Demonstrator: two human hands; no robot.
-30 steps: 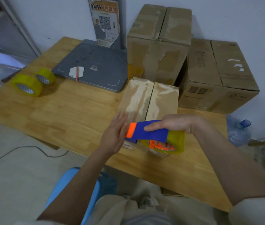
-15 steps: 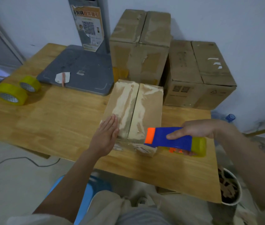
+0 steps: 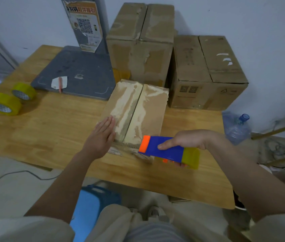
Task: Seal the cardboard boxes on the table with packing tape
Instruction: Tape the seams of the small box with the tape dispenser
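Wood table [image 3: 50,130] spreads under everything, its far edge against the wall. Against that wall stand two big cardboard boxes side by side: the tall box [image 3: 140,41] and, to its right, the lower wide box [image 3: 208,72], both with flaps shut. Left of them lies a grey scale platform [image 3: 78,74] with a post bearing a torn poster [image 3: 84,23]. Just in front of the tall one sits the small box [image 3: 138,112] I am working on, its two top flaps meeting along a centre seam, the cardboard skin torn pale on both sides of it. On the floor to the right stands a water jug [image 3: 236,128].

My left hand [image 3: 101,137] lies flat, fingers straight and together, pressing the left flap at the near corner of the small box. My right hand [image 3: 183,140] grips the blue-and-orange tape dispenser [image 3: 164,149], index finger stretched along its side, the orange end at the box's near right corner and the yellowish roll at the back. Two yellow tape rolls [image 3: 2,103] sit touching each other near the table's left edge.
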